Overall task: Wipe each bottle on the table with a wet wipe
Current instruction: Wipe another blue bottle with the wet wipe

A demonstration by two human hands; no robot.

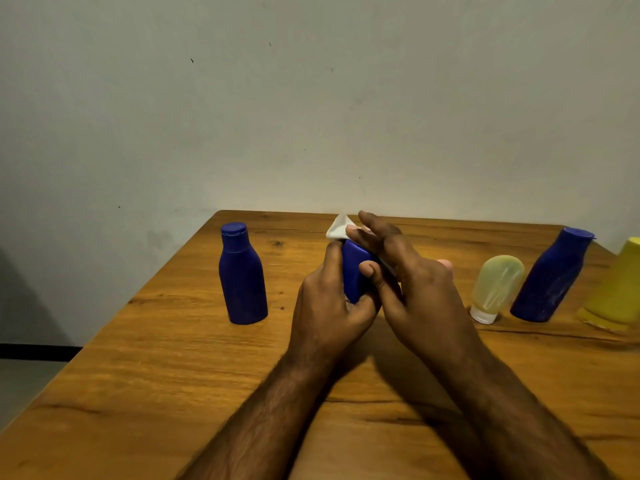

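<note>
We see a wooden table point(173, 375) pushed against a pale wall point(311, 98), and over its middle two bare forearms reach forward from the lower edge of the view. Our left hand point(332, 303) grips a blue bottle point(355, 271), lifted off the table, with the thumb curled across its near face and the fingers wrapped round its far side, so that only a strip of the blue body shows between the two hands. Our right hand point(412, 282) lies against the right side of that bottle with its fingers stretched out nearly straight, pressing a white wet wipe point(337, 227) onto it; a folded corner of the wipe sticks up above the fingertips, just past the top of the bottle. We cannot tell whether the cap of the held bottle is on, since the hands and the wipe cover it. To the left, well apart from the hands, a second blue bottle point(242, 275) stands upright on the table with its cap closed. To the right, a small translucent yellowish tube point(497, 289) stands on its white cap, and just beside it a third blue bottle point(552, 278) stands with its lid slightly ajar. At the far right edge a yellow container point(616, 292) is cut off by the frame.
</note>
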